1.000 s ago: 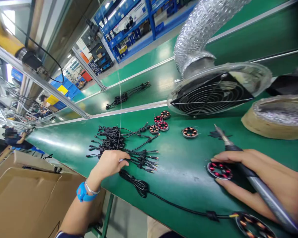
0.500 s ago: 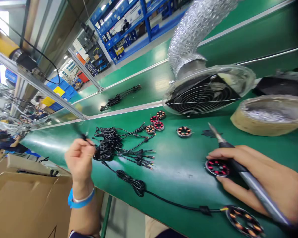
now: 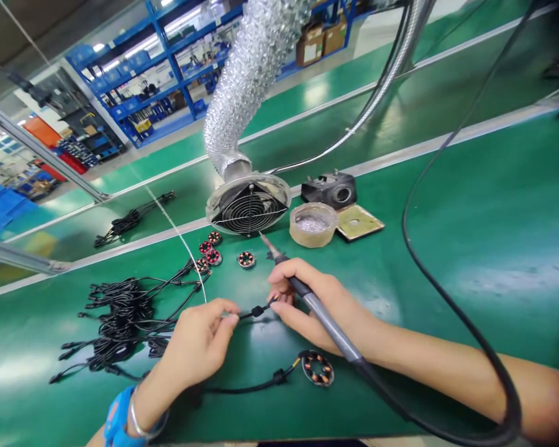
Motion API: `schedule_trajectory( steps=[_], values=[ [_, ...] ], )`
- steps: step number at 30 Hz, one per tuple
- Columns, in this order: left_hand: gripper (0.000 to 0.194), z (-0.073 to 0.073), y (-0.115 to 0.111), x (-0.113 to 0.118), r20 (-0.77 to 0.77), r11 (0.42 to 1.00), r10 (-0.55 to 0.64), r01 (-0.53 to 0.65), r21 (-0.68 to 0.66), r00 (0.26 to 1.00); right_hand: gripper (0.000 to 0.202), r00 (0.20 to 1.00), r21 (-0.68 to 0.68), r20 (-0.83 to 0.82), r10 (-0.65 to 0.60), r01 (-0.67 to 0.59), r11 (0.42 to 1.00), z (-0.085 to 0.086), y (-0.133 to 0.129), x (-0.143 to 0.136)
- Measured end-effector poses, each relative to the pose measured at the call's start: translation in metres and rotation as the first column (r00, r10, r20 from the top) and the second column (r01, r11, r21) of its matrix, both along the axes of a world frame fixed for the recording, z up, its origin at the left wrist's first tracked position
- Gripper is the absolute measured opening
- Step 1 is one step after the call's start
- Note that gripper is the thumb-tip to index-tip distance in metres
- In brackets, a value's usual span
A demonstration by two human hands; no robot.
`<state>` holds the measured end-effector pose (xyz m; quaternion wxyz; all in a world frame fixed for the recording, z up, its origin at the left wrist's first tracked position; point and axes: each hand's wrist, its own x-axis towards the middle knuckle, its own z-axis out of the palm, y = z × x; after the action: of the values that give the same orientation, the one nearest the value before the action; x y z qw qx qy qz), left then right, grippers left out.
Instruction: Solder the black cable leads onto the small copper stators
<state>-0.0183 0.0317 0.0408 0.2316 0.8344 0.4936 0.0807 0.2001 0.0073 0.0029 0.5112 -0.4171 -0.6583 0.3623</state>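
Observation:
My left hand (image 3: 202, 340) pinches a black cable (image 3: 257, 311) whose coloured wire ends reach the fingertips of my right hand (image 3: 319, 304). That right hand is closed around a grey soldering iron (image 3: 323, 320), its tip pointing up and left. Whether a coil ring is still under the right fingers is hidden. Below the hands, a ring with copper coils (image 3: 317, 369) lies joined to another black cable (image 3: 246, 390). Beyond them sit a single copper ring (image 3: 246, 259) and several red and copper rings (image 3: 213, 256). A pile of black cables (image 3: 121, 316) lies at the left.
A round fume fan (image 3: 249, 208) on a silver duct (image 3: 246, 81) stands behind the hands. Right of it are a tub of metal shavings (image 3: 313, 226), a black holder (image 3: 330, 189) and a square tin (image 3: 359, 222). The iron's cord (image 3: 414, 248) loops at the right.
The view has swung to the right. My left hand has come from the cable pile to my right hand, bringing a cable. The red ring seen at my right fingers no longer shows there.

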Motion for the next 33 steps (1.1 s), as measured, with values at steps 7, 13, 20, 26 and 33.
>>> schedule_trajectory(
  steps=[7, 13, 20, 26, 33],
  values=[
    [0.046, -0.016, 0.017, 0.034, 0.467, 0.919, -0.011, 0.192, -0.343, 0.884, 0.027, 0.999, 0.137, 0.035, 0.007, -0.012, 0.99, -0.003, 0.002, -0.006],
    [0.049, -0.03, 0.01, 0.038, 0.464, 0.881, -0.001, 0.221, -0.42, 0.886, 0.025, 0.995, 0.15, 0.014, -0.095, 0.091, 0.984, -0.014, -0.001, -0.004],
    [0.033, -0.034, 0.005, 0.041, 0.529, 0.893, 0.159, 0.107, -0.438, 0.834, 0.022, 0.968, 0.176, 0.056, -0.243, 0.23, 0.957, -0.019, -0.002, -0.012],
    [0.031, -0.043, 0.006, 0.042, 0.635, 0.864, 0.324, 0.053, -0.5, 0.702, 0.027, 0.97, 0.09, -0.013, -0.244, 0.244, 0.966, -0.026, -0.003, -0.024],
    [0.033, -0.038, 0.013, 0.034, 0.488, 0.898, 0.182, 0.058, -0.435, 0.854, 0.03, 0.985, 0.177, 0.075, -0.155, 0.14, 0.974, -0.027, -0.008, -0.02]
  ],
)
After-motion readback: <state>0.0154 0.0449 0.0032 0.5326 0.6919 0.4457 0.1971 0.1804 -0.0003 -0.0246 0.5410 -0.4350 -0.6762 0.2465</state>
